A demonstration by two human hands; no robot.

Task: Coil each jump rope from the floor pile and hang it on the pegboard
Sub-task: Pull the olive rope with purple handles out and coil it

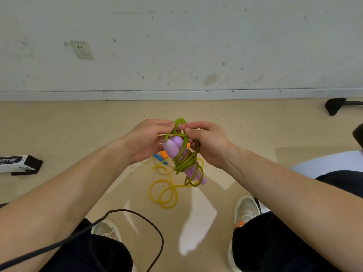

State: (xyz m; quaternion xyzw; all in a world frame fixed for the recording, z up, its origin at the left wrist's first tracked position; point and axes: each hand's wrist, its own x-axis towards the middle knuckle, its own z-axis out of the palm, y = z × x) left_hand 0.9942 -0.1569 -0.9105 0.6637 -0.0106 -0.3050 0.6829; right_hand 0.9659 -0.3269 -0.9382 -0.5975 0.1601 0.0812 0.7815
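Head view: white box (19, 163) is sitting at 9 o'clock, irrelevant. Left hand (145, 140) is curling its fingers around the purple handles (171, 147), keeping them paired so the wrap holds. Green rope (185, 162) is sitting wound around both handles, mid-frame, off the floor. Right hand (209, 144) is pinching the loop at the bundle's 12 o'clock, probably tucking the end. Yellow rope (167, 191) is lying loose on the floor at 6 o'clock. Pegboard isn't showing.

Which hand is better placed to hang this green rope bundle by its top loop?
Probably the right hand: its thumb and forefinger pinch the top loop of the green rope, while the left hand holds the purple handles below.
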